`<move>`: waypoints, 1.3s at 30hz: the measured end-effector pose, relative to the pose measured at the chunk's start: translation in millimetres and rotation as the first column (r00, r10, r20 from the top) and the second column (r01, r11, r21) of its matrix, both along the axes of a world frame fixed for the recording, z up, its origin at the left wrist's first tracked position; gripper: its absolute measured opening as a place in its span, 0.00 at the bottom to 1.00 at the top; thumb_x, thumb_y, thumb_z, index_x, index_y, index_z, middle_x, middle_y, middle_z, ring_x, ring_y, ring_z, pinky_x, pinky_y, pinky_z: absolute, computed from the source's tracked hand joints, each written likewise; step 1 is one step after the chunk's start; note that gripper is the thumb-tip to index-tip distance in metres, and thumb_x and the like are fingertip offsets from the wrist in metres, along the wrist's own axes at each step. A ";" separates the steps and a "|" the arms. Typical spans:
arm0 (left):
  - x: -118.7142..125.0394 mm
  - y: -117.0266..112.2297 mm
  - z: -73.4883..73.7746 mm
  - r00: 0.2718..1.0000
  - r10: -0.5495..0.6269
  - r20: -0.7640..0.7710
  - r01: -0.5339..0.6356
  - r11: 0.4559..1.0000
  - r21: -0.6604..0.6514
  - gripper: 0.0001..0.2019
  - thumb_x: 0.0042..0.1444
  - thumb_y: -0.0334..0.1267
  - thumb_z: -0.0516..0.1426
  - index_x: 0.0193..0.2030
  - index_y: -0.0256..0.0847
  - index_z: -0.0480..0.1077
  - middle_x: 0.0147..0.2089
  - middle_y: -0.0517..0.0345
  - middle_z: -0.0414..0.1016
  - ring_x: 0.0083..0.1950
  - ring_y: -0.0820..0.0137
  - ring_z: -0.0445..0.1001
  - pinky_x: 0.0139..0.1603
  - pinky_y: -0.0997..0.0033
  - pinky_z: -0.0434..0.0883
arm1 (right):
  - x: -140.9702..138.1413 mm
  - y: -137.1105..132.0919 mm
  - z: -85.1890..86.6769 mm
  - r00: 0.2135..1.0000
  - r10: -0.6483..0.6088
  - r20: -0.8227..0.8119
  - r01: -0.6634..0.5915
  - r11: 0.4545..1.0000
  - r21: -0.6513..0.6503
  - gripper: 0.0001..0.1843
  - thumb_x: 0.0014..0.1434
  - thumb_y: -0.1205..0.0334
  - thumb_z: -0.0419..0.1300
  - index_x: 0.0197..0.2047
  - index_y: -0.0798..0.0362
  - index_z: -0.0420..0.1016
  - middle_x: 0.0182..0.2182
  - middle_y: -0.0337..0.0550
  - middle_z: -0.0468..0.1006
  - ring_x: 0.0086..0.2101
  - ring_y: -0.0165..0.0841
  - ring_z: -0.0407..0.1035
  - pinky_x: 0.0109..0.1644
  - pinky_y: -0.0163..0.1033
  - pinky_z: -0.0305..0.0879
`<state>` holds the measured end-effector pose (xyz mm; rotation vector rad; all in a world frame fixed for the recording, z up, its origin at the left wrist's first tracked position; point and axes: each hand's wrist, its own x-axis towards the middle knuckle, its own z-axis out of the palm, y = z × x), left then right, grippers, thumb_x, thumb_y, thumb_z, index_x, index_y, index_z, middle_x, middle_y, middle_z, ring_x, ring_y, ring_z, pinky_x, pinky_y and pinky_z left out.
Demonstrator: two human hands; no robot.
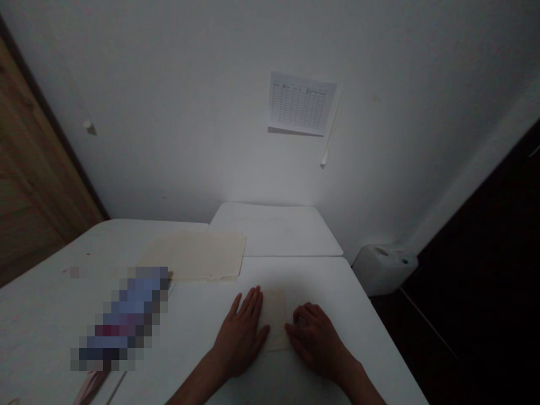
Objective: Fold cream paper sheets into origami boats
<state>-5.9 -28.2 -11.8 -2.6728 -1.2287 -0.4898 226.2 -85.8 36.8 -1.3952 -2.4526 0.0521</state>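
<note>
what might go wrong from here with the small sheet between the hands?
1. The small sheet might shift or crease: the left hand lies flat at its left side, while the right hand is curled at its right edge.
2. Its edges could be misjudged, since it is pale against the white table and the light is dim.

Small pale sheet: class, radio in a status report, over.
Left hand flat at left edge. Right hand curled at right edge. Small pale sheet flat on white table. Larger sheet apart, out of the way.
</note>
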 end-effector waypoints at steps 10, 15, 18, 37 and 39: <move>0.1 0.2 4.8 0.999 0.006 -0.038 -0.008 0.999 -0.047 0.31 0.65 0.52 0.42 0.68 0.34 0.51 0.70 0.44 0.51 0.70 0.57 0.49 0.67 0.53 0.49 | 4.7 -22.9 -0.1 0.991 0.050 -0.126 -0.055 0.998 -0.031 0.07 0.57 0.64 0.58 0.29 0.48 0.75 0.35 0.41 0.72 0.39 0.36 0.64 0.47 0.44 0.59; -2.0 1.4 1.9 1.000 0.002 -0.001 -0.002 0.999 -0.047 0.32 0.64 0.53 0.44 0.68 0.35 0.51 0.70 0.44 0.50 0.70 0.57 0.48 0.67 0.52 0.50 | -1.3 13.5 -6.7 0.945 -0.071 -0.319 0.063 0.997 -0.037 0.08 0.62 0.63 0.56 0.38 0.48 0.77 0.37 0.42 0.76 0.39 0.34 0.68 0.48 0.41 0.63; -2.9 2.2 0.6 1.000 0.011 0.021 -0.010 0.998 -0.060 0.33 0.63 0.55 0.46 0.68 0.36 0.52 0.70 0.44 0.51 0.70 0.55 0.49 0.67 0.51 0.51 | -8.6 45.5 -5.5 0.939 -0.095 -0.331 0.081 0.995 -0.057 0.11 0.61 0.62 0.57 0.47 0.48 0.75 0.45 0.44 0.77 0.46 0.36 0.69 0.56 0.46 0.60; -6.8 17.9 -8.0 0.859 0.171 0.482 -0.114 0.983 -0.146 0.25 0.60 0.41 0.52 0.63 0.41 0.55 0.61 0.45 0.66 0.61 0.56 0.66 0.59 0.50 0.66 | -19.3 97.2 -10.4 0.910 -0.141 -0.390 0.096 0.986 -0.133 0.11 0.54 0.69 0.60 0.42 0.50 0.76 0.33 0.39 0.77 0.35 0.33 0.70 0.43 0.38 0.64; -7.4 22.0 -3.1 0.822 0.174 0.543 -0.122 0.984 -0.131 0.22 0.60 0.41 0.52 0.61 0.42 0.57 0.60 0.46 0.66 0.60 0.56 0.65 0.59 0.48 0.66 | -16.8 97.2 -5.3 0.880 -0.145 -0.451 0.147 0.989 -0.031 0.08 0.58 0.67 0.58 0.41 0.51 0.76 0.33 0.40 0.77 0.35 0.34 0.69 0.42 0.39 0.64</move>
